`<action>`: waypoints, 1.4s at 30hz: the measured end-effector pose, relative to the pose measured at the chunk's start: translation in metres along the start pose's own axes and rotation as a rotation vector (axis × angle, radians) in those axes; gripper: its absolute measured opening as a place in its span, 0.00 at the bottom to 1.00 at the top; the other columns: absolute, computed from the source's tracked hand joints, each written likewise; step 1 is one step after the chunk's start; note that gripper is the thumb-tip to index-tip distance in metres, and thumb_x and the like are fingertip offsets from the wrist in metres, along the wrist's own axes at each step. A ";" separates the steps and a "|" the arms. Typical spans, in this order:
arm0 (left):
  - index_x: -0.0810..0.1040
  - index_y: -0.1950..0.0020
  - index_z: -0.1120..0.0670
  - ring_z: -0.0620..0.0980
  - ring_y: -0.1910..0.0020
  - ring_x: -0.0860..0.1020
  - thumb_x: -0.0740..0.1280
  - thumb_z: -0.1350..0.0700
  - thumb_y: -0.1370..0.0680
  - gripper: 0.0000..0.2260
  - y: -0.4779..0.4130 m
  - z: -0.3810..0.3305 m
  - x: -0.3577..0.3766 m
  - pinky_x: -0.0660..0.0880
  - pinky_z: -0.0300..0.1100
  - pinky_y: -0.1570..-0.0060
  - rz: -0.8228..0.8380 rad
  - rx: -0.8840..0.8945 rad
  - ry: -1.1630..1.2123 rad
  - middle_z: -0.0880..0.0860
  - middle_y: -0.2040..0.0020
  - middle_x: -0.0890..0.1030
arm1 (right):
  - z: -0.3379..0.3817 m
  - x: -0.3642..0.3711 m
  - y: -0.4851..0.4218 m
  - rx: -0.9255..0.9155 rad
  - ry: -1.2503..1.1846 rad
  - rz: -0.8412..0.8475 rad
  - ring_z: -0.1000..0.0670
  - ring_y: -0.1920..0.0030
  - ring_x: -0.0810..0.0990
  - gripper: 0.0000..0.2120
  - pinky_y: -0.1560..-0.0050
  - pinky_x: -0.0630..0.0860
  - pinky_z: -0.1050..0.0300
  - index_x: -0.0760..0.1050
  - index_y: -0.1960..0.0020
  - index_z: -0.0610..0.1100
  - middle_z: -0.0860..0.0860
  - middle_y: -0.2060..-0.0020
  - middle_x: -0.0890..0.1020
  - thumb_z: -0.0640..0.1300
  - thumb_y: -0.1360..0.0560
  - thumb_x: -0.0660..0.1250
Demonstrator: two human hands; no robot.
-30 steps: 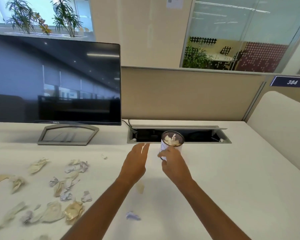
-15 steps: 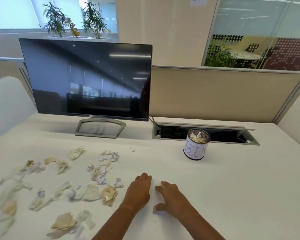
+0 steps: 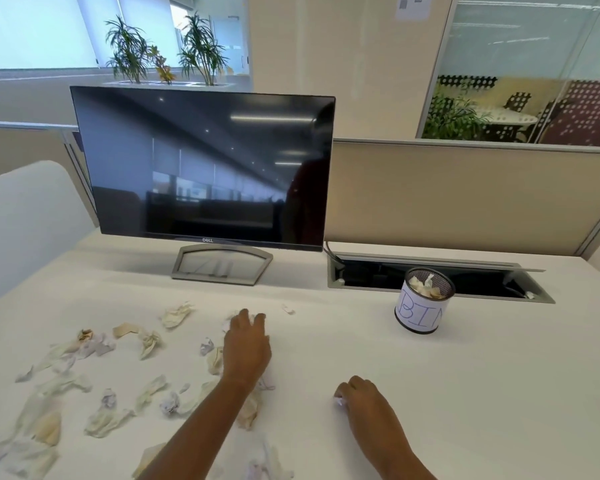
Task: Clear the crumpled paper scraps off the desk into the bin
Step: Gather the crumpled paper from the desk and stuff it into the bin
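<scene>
White desk [image 3: 465,393] holds a DELL monitor [image 3: 201,168] and a bin [image 3: 420,313] lettered BIN.

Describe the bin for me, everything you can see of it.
The bin is a small round cup of black wire mesh, its wall wrapped in white paper with BIN handwritten in blue. It stands upright on the white desk, just in front of the open cable tray, right of the monitor. Cream and white crumpled scraps fill it to about the rim. Nothing else touches it.
</scene>
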State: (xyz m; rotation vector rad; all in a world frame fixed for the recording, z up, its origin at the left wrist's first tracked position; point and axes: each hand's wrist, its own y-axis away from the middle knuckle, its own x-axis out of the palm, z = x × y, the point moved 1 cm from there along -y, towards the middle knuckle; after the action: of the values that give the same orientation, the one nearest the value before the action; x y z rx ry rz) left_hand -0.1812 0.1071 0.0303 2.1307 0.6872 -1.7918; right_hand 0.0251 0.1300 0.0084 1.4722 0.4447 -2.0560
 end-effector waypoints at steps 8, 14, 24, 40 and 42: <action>0.59 0.27 0.50 0.59 0.34 0.68 0.60 0.46 0.21 0.24 -0.032 0.028 0.000 0.71 0.49 0.38 0.147 -0.189 0.111 0.61 0.32 0.65 | 0.013 -0.012 -0.058 0.156 -0.515 -0.150 0.51 0.62 0.74 0.08 0.68 0.64 0.71 0.80 0.58 0.37 0.49 0.66 0.78 0.38 0.25 0.64; 0.70 0.33 0.51 0.54 0.40 0.73 0.59 0.55 0.20 0.15 -0.038 0.021 0.012 0.74 0.44 0.43 0.083 -0.078 0.152 0.56 0.39 0.73 | 0.041 -0.019 -0.109 0.092 -0.434 -0.177 0.49 0.60 0.74 0.09 0.66 0.61 0.63 0.78 0.57 0.35 0.43 0.62 0.82 0.34 0.24 0.60; 0.77 0.45 0.56 0.49 0.45 0.74 0.54 0.60 0.19 0.13 -0.039 0.024 0.026 0.73 0.41 0.50 -0.028 -0.032 0.162 0.53 0.46 0.77 | 0.079 -0.005 -0.176 0.003 -0.198 -0.040 0.42 0.47 0.78 0.11 0.58 0.69 0.60 0.80 0.52 0.35 0.40 0.53 0.75 0.40 0.22 0.62; 0.78 0.48 0.59 0.52 0.48 0.77 0.61 0.62 0.22 0.07 -0.027 0.010 0.020 0.72 0.43 0.48 -0.021 -0.048 0.382 0.55 0.48 0.81 | 0.030 -0.003 -0.122 0.008 -0.231 -0.020 0.48 0.63 0.67 0.15 0.67 0.56 0.59 0.69 0.71 0.42 0.44 0.69 0.71 0.31 0.28 0.58; 0.78 0.50 0.60 0.52 0.48 0.77 0.62 0.63 0.23 0.06 -0.023 0.000 0.018 0.73 0.43 0.48 -0.036 -0.017 0.448 0.55 0.49 0.82 | 0.016 -0.015 -0.112 0.041 -0.299 -0.104 0.48 0.65 0.63 0.22 0.68 0.54 0.57 0.58 0.75 0.45 0.50 0.75 0.63 0.32 0.27 0.61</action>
State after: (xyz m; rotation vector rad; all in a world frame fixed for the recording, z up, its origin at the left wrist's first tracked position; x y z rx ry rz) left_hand -0.1908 0.1303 0.0153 2.5472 0.8398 -1.3206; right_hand -0.0522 0.2123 0.0216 1.1575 0.3664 -2.3321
